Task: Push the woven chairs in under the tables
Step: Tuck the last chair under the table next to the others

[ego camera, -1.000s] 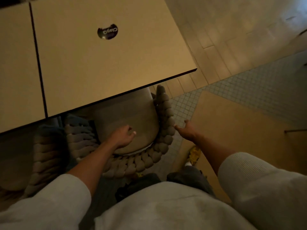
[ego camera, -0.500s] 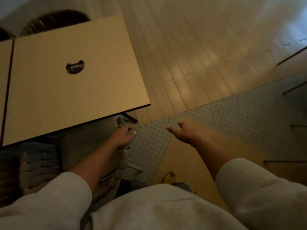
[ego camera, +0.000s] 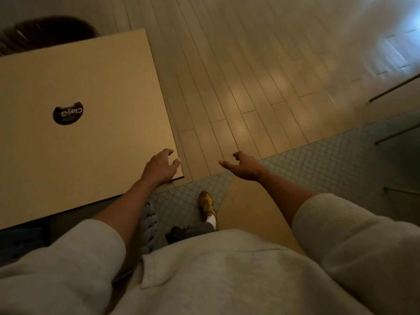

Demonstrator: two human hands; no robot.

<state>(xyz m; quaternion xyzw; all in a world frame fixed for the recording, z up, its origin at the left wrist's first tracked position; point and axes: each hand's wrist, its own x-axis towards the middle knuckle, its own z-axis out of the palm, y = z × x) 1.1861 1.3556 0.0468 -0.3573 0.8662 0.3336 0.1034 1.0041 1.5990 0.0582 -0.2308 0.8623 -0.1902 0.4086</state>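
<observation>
Table (ego camera: pixel 79 87) fills the 9 o'clock side, with a dark sticker (ego camera: pixel 68 113) on its top. Woven chair (ego camera: pixel 148 223) is at 7 o'clock: only a strip of braided rim shows past the table's near edge and the left forearm, the rest is hidden below the top. It looks tucked in, so this chair reads as done.

Left hand (ego camera: pixel 161 165) is over the table's near corner, fingers loosely curled, grasping nothing; cannot tell if it touches the top. Right hand (ego camera: pixel 243 165) hangs in the air at 3 o'clock of the left one, over the floor (ego camera: pixel 250 87), relaxed and empty. 1 yellow shoe (ego camera: pixel 207 203) is at 6 o'clock on the small tiles.

A 2nd chair (ego camera: pixel 45 30), dark and blurred, sits at 11 o'clock beyond the far edge.

Next move, my guess: walk to a chair not yet tucked in, put both hands on its back and push it straight in.
</observation>
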